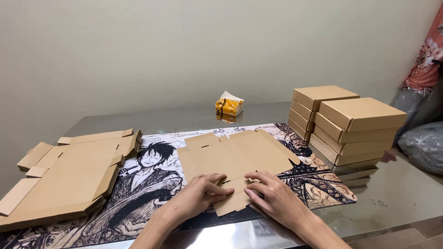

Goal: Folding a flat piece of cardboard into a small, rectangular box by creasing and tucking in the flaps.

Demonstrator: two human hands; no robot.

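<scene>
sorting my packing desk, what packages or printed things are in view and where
Flat box blank: brown, under left hand and right hand.
Unfolded blanks stack: brown, left.
Folded boxes: brown, two stacks, right.
Tissue pack: yellow-white, rear centre.
Desk mat: black-white cartoon print.

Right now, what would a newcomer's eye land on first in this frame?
First, the left hand and right hand pressing down on a flat cardboard box blank at the centre of an illustrated black-and-white desk mat. A pile of unfolded blanks lies at the left, and two stacks of finished boxes stand at the right. A small yellow packet sits by the wall.
</scene>
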